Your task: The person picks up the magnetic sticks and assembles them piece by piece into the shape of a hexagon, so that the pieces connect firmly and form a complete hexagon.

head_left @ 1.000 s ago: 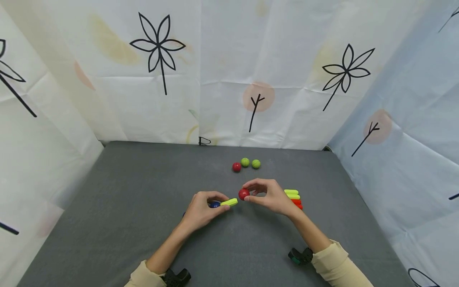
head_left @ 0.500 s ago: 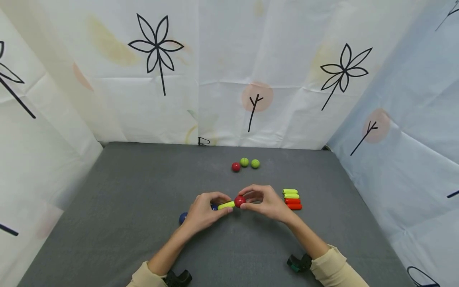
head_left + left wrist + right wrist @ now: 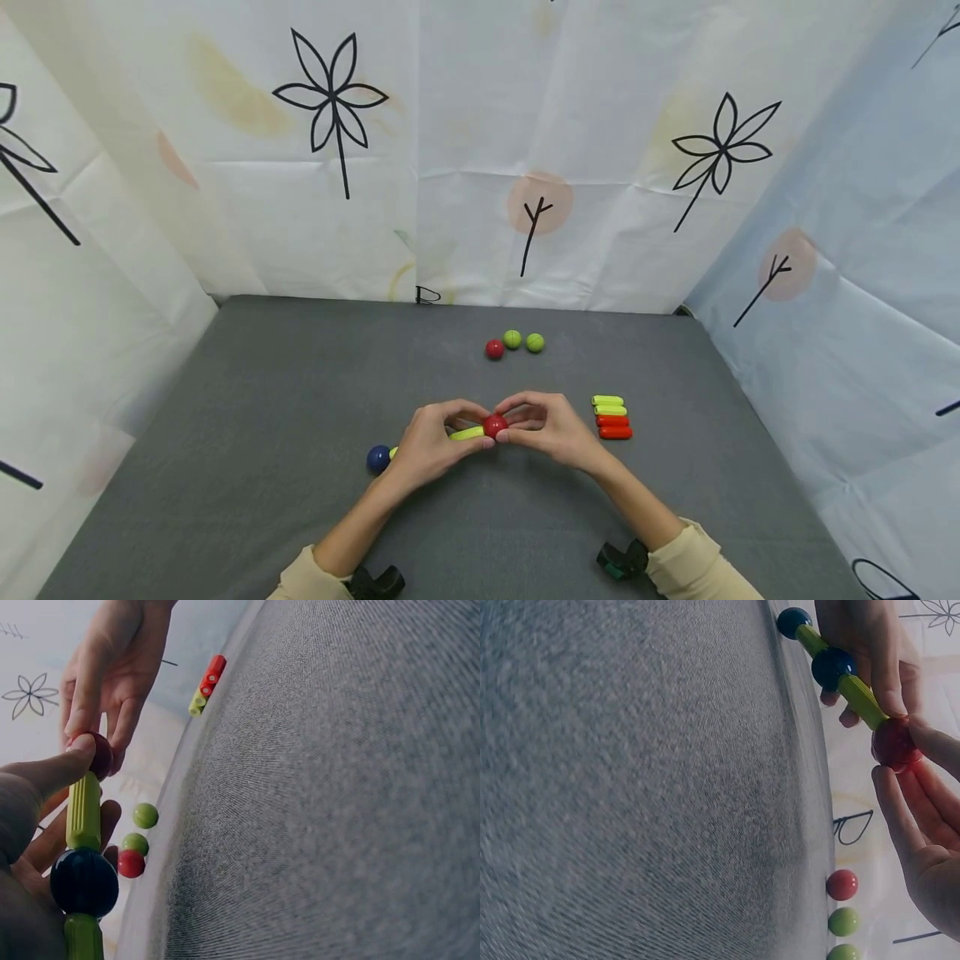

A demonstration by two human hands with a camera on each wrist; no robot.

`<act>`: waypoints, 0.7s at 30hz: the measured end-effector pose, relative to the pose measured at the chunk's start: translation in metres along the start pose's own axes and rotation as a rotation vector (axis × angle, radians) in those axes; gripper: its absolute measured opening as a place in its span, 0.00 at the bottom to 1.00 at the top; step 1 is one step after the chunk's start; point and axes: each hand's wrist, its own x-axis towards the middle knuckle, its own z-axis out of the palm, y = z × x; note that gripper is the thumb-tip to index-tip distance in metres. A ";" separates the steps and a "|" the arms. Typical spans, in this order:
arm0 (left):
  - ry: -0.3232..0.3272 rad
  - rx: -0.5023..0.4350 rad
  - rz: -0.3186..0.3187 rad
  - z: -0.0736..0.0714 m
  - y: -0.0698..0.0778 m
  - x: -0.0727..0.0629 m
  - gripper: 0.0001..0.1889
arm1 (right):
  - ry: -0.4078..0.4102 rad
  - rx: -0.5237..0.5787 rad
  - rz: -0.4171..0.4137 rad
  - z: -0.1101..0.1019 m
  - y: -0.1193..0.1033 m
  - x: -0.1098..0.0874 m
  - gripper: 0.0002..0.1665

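Observation:
A chain of toy balls and rods hangs between the hands. In the right wrist view it runs from an end blue ball (image 3: pixel 793 624) through a yellow-green rod (image 3: pixel 810 640), a second blue ball (image 3: pixel 833 669) and another yellow-green rod (image 3: pixel 862 701) to a red ball (image 3: pixel 896 744). My left hand (image 3: pixel 435 442) grips the chain near the red ball, its thumb against that ball in the left wrist view. Between thumb and fingers, my right hand (image 3: pixel 551 429) pinches the red ball, which meets the rod's end. The left hand covers the chain's middle in the head view.
Farther back on the grey table (image 3: pixel 300 375) lie a loose red ball (image 3: pixel 495 349) and two green balls (image 3: pixel 512 339). Right of the hands, yellow-green rods (image 3: pixel 609 405) and red rods (image 3: pixel 614 427) lie side by side. White patterned cloth (image 3: pixel 465 125) walls the table.
My right hand has brought the red ball left and down, from apart to touching the rod's end. The chain's far blue ball has come into sight left of my left hand.

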 end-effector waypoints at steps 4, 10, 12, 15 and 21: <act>-0.008 0.003 0.006 0.000 0.001 0.000 0.19 | -0.007 0.020 0.021 0.000 -0.001 -0.002 0.21; -0.015 0.024 0.007 0.000 0.001 0.000 0.19 | -0.027 0.022 0.025 -0.003 -0.005 -0.005 0.22; -0.013 0.023 0.003 0.000 0.001 0.000 0.19 | -0.016 0.014 0.012 -0.007 -0.006 -0.006 0.21; -0.008 0.021 -0.004 -0.001 0.000 0.000 0.18 | 0.031 0.000 -0.011 -0.021 -0.007 -0.009 0.20; -0.007 0.021 -0.024 -0.002 -0.002 -0.001 0.18 | 0.160 -0.071 0.003 -0.065 -0.003 -0.019 0.20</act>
